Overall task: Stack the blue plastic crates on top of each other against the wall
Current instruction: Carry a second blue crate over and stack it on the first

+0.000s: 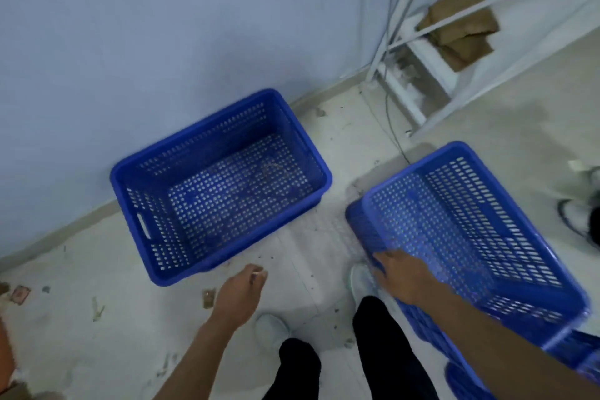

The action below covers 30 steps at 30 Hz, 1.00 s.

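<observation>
One blue crate (220,185) is set on the floor (97,318) against the wall (130,26). A second crate (470,230), tilted, is gripped at its rim by the right hand (402,276); the left hand (242,292) hangs loose, holding nothing. Stacking is judged not yet done.

Brown cardboard (461,31) lies on a white metal rack (431,75).

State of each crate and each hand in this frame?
Crate by the wall: upright on floor, empty apart from some debris, untouched.
Right-hand crate: tilted, gripped at its near rim.
Right hand: on that crate's rim.
Left hand: free, loosely closed, touching no crate.
</observation>
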### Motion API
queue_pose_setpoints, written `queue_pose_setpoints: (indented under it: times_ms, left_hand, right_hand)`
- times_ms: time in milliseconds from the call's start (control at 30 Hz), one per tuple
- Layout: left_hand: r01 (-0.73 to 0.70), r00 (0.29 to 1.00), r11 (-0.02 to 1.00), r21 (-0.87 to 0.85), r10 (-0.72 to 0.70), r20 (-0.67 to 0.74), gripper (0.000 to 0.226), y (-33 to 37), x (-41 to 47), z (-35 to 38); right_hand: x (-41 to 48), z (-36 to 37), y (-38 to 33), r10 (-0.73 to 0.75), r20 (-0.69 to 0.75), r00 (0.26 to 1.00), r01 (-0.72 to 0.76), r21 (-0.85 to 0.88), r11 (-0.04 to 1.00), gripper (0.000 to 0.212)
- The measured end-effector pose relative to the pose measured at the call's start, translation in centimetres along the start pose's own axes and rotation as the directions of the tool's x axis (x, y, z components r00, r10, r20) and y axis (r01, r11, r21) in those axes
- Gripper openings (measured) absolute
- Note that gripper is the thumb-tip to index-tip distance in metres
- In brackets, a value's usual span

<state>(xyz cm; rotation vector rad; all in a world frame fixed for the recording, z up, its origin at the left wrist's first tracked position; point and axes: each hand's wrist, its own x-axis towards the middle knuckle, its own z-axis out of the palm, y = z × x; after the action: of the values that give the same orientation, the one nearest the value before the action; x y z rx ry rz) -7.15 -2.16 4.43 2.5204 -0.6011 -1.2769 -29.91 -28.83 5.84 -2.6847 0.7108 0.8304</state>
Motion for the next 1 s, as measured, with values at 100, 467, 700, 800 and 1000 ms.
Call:
queue_pose_setpoints:
  times_ms: [100,467,700,800,1000]
  left_hand:
    - [-0.008,0.996,0.999,-0.046,0.012,0.091,0.032,3.4,-3.9,2.3]
    - [0.078,0.967,0.991,0.108,-0.102,0.235,0.044,13.4,-8.2,12.1]
    - [0.163,0.969,0.984,0.074,-0.173,0.175,0.046,19.8,-7.4,22.2]
    - [0.056,0.989,0.979,0.194,-0.080,0.123,0.041,23.2,-6.3,26.9]
    - [-0.052,0.995,0.956,0.288,0.026,0.095,0.055,26.8,-1.9,34.0]
  right_hand:
    - [-8.1,2.6,2.5,0.073,0.141,0.987,-0.076,0.015,0.997,0.047]
    - [-21.0,11.5,10.0,0.342,0.291,0.893,-0.436,0.381,0.815,0.041]
    - [-23.2,18.0,19.4,0.358,0.212,0.909,-0.416,0.411,0.811,0.036]
    - [-23.2,19.6,23.8,0.379,0.160,0.912,-0.406,0.486,0.774,0.034]
    - [-20.9,22.9,30.9,0.414,0.115,0.903,-0.405,0.548,0.732,0.030]
